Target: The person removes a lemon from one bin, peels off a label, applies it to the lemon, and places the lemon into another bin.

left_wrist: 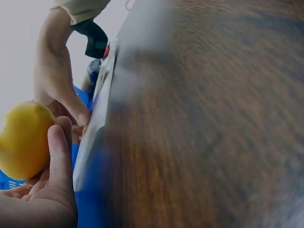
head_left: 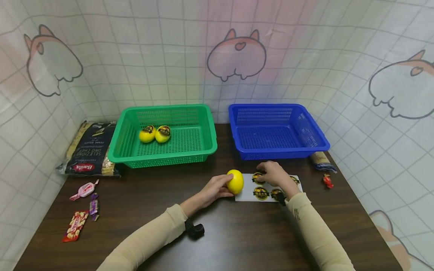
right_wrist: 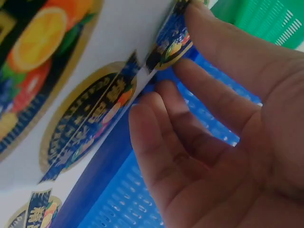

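My left hand (head_left: 215, 189) grips a plain yellow lemon (head_left: 235, 181) between thumb and fingers, just left of a white sheet of stickers (head_left: 246, 192). The stickers are black and gold ovals with fruit pictures and a banner. Over the sheet's far edge is my right hand (head_left: 275, 175), its thumb and index fingertips at one sticker (right_wrist: 173, 40) with a gap between them. Its other fingers (right_wrist: 145, 123) are loosely bent. In the left wrist view the lemon (left_wrist: 26, 140) stands in front of the right hand (left_wrist: 57, 80).
A green basket (head_left: 166, 160) holds two stickered lemons (head_left: 163, 134). Beside it stands a blue basket (head_left: 281, 155). A pasta bag (head_left: 91, 146) and wrapped candies (head_left: 84, 190) lie left; a red candy (head_left: 327, 181) and another bag (head_left: 322, 162) are right.
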Demonstrator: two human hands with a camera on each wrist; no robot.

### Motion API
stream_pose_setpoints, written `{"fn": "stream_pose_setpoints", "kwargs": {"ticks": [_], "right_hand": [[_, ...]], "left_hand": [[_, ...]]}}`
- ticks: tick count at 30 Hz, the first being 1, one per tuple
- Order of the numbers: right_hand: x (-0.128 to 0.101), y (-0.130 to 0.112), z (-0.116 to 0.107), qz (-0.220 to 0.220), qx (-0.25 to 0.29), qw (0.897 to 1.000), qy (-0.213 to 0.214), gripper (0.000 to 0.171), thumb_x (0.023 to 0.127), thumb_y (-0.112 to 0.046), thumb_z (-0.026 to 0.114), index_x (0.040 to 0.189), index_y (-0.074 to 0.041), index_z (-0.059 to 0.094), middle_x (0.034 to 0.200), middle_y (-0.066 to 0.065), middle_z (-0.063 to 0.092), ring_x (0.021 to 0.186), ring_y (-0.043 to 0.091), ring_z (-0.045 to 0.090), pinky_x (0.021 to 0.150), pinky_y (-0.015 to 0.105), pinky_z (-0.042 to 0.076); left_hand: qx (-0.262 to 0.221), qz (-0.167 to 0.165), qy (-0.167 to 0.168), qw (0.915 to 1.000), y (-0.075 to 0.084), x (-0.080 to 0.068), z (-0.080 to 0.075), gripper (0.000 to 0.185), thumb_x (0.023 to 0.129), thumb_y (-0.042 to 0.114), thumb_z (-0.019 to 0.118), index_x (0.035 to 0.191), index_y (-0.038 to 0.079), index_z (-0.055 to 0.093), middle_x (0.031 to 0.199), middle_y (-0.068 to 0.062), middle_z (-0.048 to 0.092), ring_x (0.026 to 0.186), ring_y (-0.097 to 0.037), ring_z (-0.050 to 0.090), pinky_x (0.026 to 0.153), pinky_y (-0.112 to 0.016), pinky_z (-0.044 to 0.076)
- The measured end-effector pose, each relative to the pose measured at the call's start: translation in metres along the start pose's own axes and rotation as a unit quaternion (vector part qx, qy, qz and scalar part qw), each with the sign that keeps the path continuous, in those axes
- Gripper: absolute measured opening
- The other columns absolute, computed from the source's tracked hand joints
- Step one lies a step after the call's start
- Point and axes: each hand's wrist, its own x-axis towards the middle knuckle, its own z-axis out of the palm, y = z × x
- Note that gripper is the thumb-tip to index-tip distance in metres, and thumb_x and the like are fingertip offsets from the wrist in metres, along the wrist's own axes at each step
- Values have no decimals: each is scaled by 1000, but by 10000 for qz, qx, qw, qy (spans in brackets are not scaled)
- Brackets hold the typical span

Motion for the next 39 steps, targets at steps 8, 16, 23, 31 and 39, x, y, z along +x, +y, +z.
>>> {"fn": "stream_pose_setpoints", "kwargs": {"ticks": [8,16,23,31,39], "right_hand": [[4,-1,9,197,-105,9994,257,20,84,-19,80,94,-9,65,96,10,66,80,22,55,70,34,47],[-8,-7,5,160,-81,9989,424,15,92,-17,72,87,-12,59,84,4,65,69,18,53,61,28,41],[-19,-12,-6,59,-80,9987,509,13,96,-19,66,92,-12,56,86,6,66,64,17,53,57,27,41],[-36,-35,-29,-748,664,9892,1072,11,96,-20,66,94,-13,58,84,4,68,68,15,56,63,27,47],[-35,-61,-25,-1365,1911,9698,653,12,93,-21,71,95,-11,64,83,6,68,71,18,63,64,23,53]], "left_hand": [[-56,-99,17,9999,-3,-2,1,58,103,41,49,139,-4,48,117,-12,61,85,-12,69,85,-28,62],[-53,-84,3,10000,-3,-3,2,59,103,43,49,140,-4,47,117,-12,62,85,-12,69,88,-30,62],[-152,-84,28,9998,-2,-4,0,58,104,41,48,140,-4,47,116,-12,62,84,-12,69,86,-29,62],[-122,36,50,9999,0,-2,-6,58,103,40,48,140,-5,47,115,-13,62,84,-13,69,86,-30,62],[-80,-22,-124,9999,3,-2,-5,58,104,40,47,143,-3,46,120,-13,62,89,-11,68,85,-28,61]]}}
